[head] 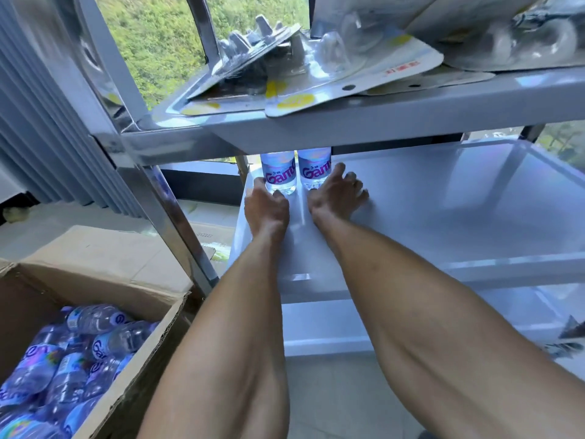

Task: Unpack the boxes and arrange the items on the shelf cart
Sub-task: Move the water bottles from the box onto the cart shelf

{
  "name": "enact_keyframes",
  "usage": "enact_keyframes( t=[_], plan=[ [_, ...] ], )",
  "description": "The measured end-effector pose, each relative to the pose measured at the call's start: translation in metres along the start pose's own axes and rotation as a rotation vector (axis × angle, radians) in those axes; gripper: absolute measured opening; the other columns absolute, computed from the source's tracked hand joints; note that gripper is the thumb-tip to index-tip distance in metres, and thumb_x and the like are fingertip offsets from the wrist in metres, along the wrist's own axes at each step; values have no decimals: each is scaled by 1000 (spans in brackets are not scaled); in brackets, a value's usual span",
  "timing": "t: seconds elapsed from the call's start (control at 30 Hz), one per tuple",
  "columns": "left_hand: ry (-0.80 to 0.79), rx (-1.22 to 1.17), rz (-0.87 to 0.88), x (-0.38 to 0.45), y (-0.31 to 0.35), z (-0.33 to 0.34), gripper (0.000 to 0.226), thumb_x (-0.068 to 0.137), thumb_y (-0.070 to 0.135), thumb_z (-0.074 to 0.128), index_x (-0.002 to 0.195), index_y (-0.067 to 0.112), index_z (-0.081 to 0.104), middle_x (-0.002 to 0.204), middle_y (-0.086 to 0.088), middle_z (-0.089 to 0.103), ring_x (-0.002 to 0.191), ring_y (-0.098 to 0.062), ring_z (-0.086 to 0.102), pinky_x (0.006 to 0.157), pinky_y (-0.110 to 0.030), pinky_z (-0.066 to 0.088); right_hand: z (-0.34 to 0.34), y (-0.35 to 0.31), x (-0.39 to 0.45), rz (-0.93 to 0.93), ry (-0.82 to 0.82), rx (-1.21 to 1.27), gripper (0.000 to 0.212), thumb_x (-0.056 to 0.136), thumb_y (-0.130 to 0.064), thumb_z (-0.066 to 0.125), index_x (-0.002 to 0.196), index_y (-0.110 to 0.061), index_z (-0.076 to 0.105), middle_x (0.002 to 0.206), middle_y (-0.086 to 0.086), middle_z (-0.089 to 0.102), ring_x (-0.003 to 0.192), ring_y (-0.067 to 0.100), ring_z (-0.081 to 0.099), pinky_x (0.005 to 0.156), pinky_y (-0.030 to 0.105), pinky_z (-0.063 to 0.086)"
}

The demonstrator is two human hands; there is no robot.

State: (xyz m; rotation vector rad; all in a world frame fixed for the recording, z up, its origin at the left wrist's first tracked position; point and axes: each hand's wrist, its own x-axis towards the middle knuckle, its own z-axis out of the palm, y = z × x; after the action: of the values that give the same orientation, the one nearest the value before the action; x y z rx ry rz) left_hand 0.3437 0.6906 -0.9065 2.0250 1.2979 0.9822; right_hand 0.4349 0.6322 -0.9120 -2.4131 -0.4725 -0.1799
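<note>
Two clear water bottles with pink-lettered labels stand upright side by side at the far left corner of the cart's middle shelf (pixel 443 217). My left hand (pixel 266 205) grips the base of the left bottle (pixel 278 172), with the thumb in front and the fingers round its left side. My right hand (pixel 337 193) lies beside the right bottle (pixel 313 169). Its thumb and forefinger flank the bottle's base, and its other fingers are spread on the shelf. The upper shelf's edge hides the tops of both bottles.
An open cardboard box (pixel 152 337) at lower left holds several more water bottles (pixel 63 359) lying down. The top shelf (pixel 380 118) carries several blister packs (pixel 316 80). A chrome cart post (pixel 171 217) runs between box and shelf. A lower shelf (pixel 443 324) sits below.
</note>
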Motion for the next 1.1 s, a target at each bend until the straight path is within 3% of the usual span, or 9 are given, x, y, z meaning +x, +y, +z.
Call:
enact_keyframes(
  t=[0.1,0.27,0.4,0.57,0.67,0.77,0.97,1.03,1.1],
  plan=[
    [62,180,102,-33,-4,-21,38,91,10,47,127,12,57,122,-14,61,110,-35,57,85,-38,46,-13,10,-26,6,-4,-39,54,86,-42,62,129,-14,44,130,15,50,126,34,42,113,48,19],
    [85,256,141,-82,1,-60,34,89,8,49,119,12,64,115,-12,63,99,-35,63,81,-37,48,-39,7,-73,-125,-45,-38,45,86,-26,58,128,-14,48,131,15,52,123,33,46,111,48,24],
    [77,277,86,-130,-8,-98,32,85,5,47,108,12,68,110,-9,66,99,-30,63,78,-33,45,-57,1,-124,-146,-108,39,42,84,-22,56,124,-14,50,123,15,55,115,34,52,96,45,38],
    [63,455,67,-171,-35,-168,20,71,7,51,78,13,68,79,-10,70,76,-35,63,59,-30,36,-65,-13,-205,-228,-158,263,25,85,-14,54,110,-11,58,111,13,62,100,37,61,81,41,47],
    [164,513,-82,-179,-60,-215,25,68,14,49,81,13,71,80,-13,70,76,-36,64,60,-31,38,-65,-29,-253,-337,-251,366,15,85,-11,53,95,-11,65,93,13,68,85,36,65,70,37,51],
    [141,564,-244,-182,-97,-263,26,71,13,51,86,16,71,90,-15,70,87,-37,64,67,-32,43,-60,-51,-290,-500,-324,380,14,87,-7,54,92,-10,67,89,11,69,82,30,66,64,30,47],
    [139,460,-597,-167,-155,-338,33,91,28,51,114,10,67,122,-20,64,113,-38,59,91,-38,47,-49,-117,-328,-688,-211,274,24,77,-2,51,91,-5,70,101,11,58,97,30,50,84,38,39],
    [8,400,-717,-154,-156,-348,44,94,33,51,127,5,57,132,-19,58,120,-37,55,97,-37,44,-44,-132,-336,-720,-196,272,25,81,-1,50,92,-3,72,103,11,59,99,29,50,87,37,39],
    [-286,380,-764,-143,-154,-351,37,92,27,52,121,5,57,116,-16,62,103,-31,61,90,-33,46,-39,-141,-337,-712,-196,219,25,84,-3,47,90,-6,72,93,9,65,96,27,53,87,37,39]
  ],
)
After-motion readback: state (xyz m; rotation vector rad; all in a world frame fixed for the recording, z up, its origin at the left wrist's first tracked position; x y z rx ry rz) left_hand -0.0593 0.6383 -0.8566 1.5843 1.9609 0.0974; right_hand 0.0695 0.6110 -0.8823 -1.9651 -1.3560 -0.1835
